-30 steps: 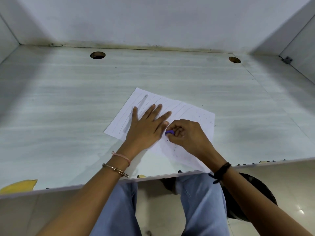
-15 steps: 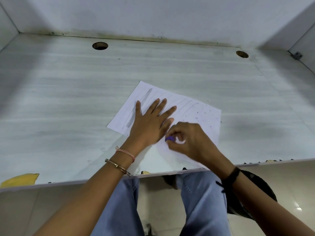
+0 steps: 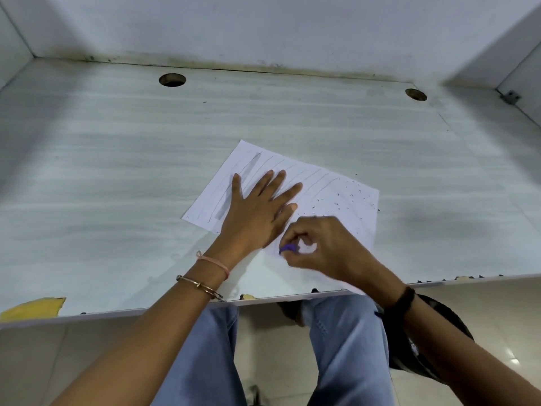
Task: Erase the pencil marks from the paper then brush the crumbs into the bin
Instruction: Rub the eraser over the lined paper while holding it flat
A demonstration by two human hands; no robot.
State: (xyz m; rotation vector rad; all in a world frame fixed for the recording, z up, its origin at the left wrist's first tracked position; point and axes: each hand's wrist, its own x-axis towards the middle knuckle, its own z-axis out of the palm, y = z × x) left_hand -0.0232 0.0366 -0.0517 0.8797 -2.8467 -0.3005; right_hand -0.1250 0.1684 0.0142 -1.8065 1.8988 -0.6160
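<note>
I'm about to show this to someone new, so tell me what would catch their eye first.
Two bare hands meet on a white paper near the front edge of the desk: the left hand lies flat on it, while the right hand pinches a purple eraser at the sheet. Dark crumbs speckle the paper's right part, and grey pencil marks show at its far left.

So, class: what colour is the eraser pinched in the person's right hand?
Purple. The eraser shows best in the head view, pinched by the right hand.
</note>
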